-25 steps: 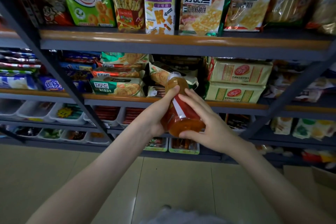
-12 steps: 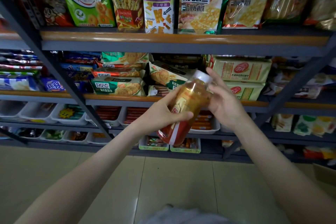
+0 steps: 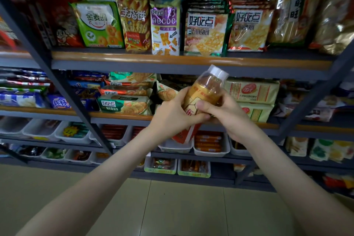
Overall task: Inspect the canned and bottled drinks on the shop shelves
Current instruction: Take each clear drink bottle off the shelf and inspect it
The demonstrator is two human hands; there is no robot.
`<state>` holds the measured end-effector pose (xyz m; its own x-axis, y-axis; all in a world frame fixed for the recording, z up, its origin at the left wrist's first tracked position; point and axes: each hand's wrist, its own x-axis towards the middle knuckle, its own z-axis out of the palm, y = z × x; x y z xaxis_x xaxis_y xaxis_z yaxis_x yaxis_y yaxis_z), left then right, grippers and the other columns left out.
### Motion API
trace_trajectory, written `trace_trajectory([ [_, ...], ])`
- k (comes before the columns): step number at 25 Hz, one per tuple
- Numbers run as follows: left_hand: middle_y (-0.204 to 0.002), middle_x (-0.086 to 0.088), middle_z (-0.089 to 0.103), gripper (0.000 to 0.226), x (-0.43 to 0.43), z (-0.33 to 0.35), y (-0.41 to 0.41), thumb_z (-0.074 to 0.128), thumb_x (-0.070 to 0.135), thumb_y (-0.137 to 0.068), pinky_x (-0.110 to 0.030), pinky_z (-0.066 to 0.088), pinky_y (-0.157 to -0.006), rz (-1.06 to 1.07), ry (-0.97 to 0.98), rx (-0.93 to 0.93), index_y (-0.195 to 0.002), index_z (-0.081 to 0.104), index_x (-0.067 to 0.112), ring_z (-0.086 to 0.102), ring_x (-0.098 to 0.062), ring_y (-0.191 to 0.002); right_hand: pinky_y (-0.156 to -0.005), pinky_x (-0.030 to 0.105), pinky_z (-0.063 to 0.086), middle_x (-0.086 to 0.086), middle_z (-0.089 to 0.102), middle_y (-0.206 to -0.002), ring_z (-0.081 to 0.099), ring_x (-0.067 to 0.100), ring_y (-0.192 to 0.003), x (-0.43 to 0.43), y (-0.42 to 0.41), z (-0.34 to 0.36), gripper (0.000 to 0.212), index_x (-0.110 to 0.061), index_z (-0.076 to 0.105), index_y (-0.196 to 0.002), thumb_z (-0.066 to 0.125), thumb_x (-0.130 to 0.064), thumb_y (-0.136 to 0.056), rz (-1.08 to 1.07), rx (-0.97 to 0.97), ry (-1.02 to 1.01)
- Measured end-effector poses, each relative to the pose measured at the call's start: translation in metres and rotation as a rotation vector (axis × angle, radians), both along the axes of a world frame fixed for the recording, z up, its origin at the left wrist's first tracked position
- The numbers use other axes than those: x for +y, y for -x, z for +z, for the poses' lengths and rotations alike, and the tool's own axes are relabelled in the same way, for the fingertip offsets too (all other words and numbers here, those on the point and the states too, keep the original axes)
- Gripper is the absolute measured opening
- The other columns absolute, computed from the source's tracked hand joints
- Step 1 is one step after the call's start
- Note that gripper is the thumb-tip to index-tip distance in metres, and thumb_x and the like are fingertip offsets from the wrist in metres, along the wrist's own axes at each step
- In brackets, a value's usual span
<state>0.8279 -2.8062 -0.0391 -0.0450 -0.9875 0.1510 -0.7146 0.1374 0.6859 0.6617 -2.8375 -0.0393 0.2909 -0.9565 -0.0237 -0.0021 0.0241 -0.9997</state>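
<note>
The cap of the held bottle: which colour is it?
The cap is white; the head view shows it best.

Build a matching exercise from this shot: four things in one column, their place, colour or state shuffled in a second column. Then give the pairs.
Things
1. bottle
2. cap
3. green bag
4. tray of orange sticks

Place, colour or state
a. white
b. on a shelf lower than the hands
c. tilted, gripped by the left hand and the right hand
d. upright on the top shelf

Pairs: 1-c, 2-a, 3-d, 4-b
</note>
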Motion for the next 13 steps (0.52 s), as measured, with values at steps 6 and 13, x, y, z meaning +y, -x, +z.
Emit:
trace_trajectory([
  [6,-0.129,0.024,0.051,0.088,-0.026,0.108,-0.011,0.074,0.051,-0.071,-0.018,0.045,-0.093,-0.281,-0.016,0.039,-0.145,0.027,0.042,0.050,0.003,-0.118,-0.084,0.036,0.056,-0.002,0.067,-0.115,0.065,0.016,-0.107,-0.028,0.024,0.094,0.071,-0.026,0.051,-0.128,0.085,-0.025,-0.065,0.040,-0.047,0.346],
  [13,-0.098,-0.001,0.071,0.083,-0.057,0.219,-0.026,0.065,0.053,-0.074,-0.022,0.046,-0.064,0.133,1.034,-0.415,-0.143,0.040,0.013,0.067,-0.021,-0.082,-0.074,-0.001,0.042,-0.028,0.052,-0.104,0.052,-0.024,-0.089,-0.054,-0.024,0.225,0.096,-0.031,0.022,-0.135,0.085,-0.032,-0.063,-0.095,0.165,0.877],
])
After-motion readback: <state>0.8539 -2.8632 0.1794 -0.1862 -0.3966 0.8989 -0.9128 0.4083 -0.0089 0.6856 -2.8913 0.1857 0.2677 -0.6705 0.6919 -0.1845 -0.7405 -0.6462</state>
